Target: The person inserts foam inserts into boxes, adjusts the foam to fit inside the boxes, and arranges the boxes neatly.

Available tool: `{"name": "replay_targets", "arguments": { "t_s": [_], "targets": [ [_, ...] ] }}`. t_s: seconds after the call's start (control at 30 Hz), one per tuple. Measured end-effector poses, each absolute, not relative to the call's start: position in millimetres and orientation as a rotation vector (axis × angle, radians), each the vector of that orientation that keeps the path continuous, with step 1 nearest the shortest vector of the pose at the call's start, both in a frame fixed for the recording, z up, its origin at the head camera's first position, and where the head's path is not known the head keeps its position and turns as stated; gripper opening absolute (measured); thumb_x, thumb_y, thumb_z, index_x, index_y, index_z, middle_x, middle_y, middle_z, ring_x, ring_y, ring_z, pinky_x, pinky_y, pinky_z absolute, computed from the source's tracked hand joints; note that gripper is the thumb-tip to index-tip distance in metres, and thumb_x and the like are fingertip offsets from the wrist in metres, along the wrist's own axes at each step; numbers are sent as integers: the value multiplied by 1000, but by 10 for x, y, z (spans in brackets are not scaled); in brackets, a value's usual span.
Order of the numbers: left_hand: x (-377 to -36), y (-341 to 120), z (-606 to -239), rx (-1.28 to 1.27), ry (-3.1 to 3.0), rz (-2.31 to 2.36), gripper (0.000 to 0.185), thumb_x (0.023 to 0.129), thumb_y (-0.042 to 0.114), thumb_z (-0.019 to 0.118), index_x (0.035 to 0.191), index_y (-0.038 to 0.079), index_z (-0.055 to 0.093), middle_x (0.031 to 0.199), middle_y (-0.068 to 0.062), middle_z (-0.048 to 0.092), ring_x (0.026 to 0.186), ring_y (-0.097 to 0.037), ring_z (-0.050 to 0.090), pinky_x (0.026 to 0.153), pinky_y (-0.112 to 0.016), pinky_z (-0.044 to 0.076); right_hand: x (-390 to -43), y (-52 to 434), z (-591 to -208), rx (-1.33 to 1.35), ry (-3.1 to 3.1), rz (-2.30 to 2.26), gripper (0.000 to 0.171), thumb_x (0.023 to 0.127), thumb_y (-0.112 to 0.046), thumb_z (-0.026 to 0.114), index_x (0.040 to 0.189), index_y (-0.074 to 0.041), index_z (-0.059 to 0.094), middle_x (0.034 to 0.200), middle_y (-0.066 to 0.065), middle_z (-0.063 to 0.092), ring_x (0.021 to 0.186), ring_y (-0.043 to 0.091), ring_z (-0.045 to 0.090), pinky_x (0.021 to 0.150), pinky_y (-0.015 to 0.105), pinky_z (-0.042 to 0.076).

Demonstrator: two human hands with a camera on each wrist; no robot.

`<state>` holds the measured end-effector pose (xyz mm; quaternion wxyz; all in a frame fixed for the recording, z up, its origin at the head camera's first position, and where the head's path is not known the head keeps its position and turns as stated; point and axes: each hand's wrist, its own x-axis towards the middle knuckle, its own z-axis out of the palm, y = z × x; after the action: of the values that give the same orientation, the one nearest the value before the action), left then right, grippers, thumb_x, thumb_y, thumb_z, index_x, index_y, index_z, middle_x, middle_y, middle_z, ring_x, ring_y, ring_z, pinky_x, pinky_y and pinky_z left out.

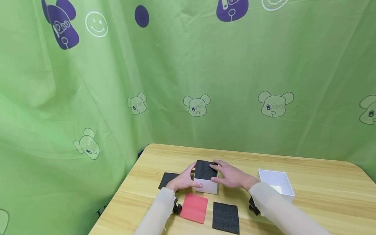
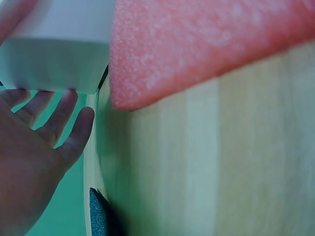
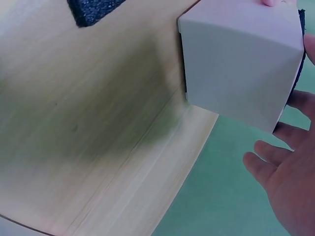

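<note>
Hands bracket a small white cardboard box (image 1: 206,185) near the middle of the light wooden table (image 1: 323,192): the left hand (image 1: 184,180) lies flat against its left wall with fingers loosely spread, and the right hand (image 1: 232,176) rests straight fingers on the black foam square (image 1: 204,170) seated in its top, neither one gripping. By my reading one pad is in. Left out are a red foam sheet (image 1: 194,208), a black foam square in front (image 1: 226,217), another dark foam piece to the left (image 1: 167,179), and an open white tray-like box (image 1: 276,183) to the right.
</note>
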<state>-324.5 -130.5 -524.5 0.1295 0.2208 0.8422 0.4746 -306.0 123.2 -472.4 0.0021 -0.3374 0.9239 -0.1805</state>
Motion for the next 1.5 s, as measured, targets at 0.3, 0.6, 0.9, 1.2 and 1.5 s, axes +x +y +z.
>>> {"name": "replay_targets", "arguments": {
  "t_s": [0.3,0.6,0.9,1.2,1.5],
  "targets": [
    [-3239,-1306,-5232,634,2432,1394,107,73,29,83,153,21,11,148,-6,31,127,-22,40,102,-41,36,-3055,1241,-4668,-1114,2903,-568,69,91,-55,52,143,-10,43,150,19,26,134,39,29,105,53,29],
    [-3221,-1309,-5209,618,2435,1391,107,74,30,82,153,21,11,148,-6,32,127,-23,40,102,-41,36,-3084,1221,-4664,-1174,2843,-562,62,93,-53,49,141,-14,47,149,22,28,133,40,29,104,54,29],
    [-3222,-1314,-5194,598,2438,1383,108,73,31,83,153,20,12,148,-7,32,128,-23,39,102,-43,35,-3083,1187,-4647,-1173,2836,-541,59,94,-51,48,139,-14,49,150,19,27,134,39,29,105,54,28],
    [-3245,-1319,-5215,640,2445,1375,107,73,30,82,153,20,12,147,-6,33,127,-21,40,102,-40,36,-3094,1050,-4664,-1194,2870,-614,61,93,-50,53,139,-10,49,148,19,31,133,41,29,105,53,28],
    [-3264,-1312,-5243,663,2456,1360,106,73,35,82,153,19,13,148,-5,31,128,-19,39,103,-40,34,-3124,933,-4701,-1202,2883,-647,60,91,-50,55,136,-11,52,147,20,33,132,41,31,104,53,31]
  ]
}}
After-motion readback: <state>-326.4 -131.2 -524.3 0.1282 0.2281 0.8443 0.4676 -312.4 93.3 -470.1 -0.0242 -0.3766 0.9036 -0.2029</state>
